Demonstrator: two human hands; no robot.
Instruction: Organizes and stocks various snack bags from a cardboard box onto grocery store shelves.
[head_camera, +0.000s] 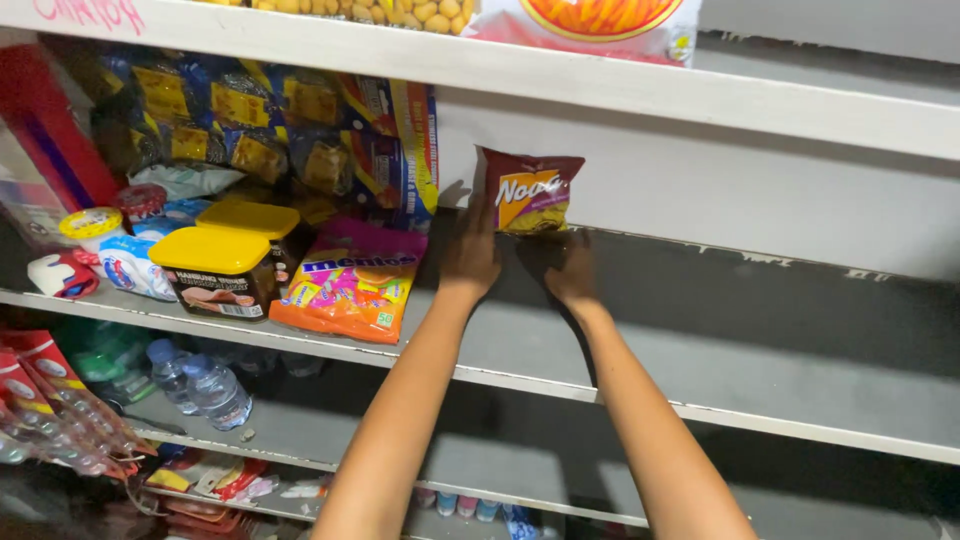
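Your left hand (470, 255) and right hand (573, 272) meet a maroon snack packet (527, 190) of glossy, crinkled foil film. The shelf board (760, 330) under it looks like painted wood, matt grey, its white edge chipped. Beside you, the candy bag (352, 285) shines like plastic, and 2 jars carry smooth yellow plastic lids (210, 250).

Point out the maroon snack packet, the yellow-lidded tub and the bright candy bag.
maroon snack packet (528, 190), head view, front panel.
yellow-lidded tub (209, 250), head view, lid top.
bright candy bag (350, 285), head view, middle of its face.
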